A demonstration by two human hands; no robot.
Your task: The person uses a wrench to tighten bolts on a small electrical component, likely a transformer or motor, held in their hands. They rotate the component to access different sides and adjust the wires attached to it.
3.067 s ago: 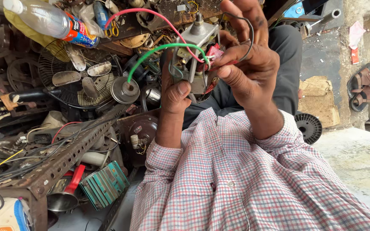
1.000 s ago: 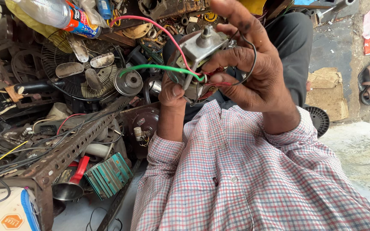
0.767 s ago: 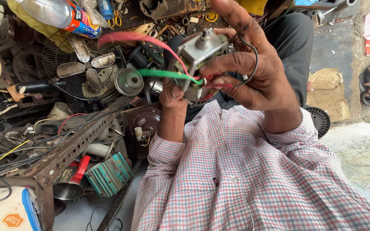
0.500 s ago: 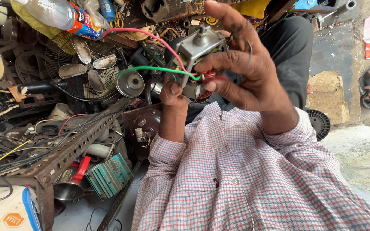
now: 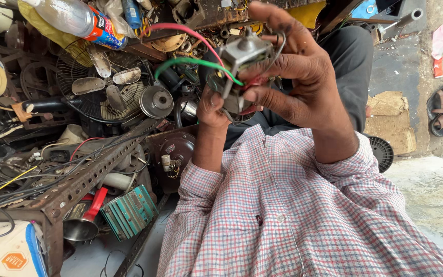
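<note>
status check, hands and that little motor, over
Right hand gripping small grey motor. Left hand pinching it from below. Green wire and red wire loop off it, clear of the fan behind.

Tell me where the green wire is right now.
Head view, top centre: the green wire arcs below the red wire, ending at the small motor in the right hand.

Daylit concrete floor [image 5: 431, 195]; rusty slotted-angle rack [image 5: 85, 179] heaped with scrap fans [image 5: 101, 84].
</note>
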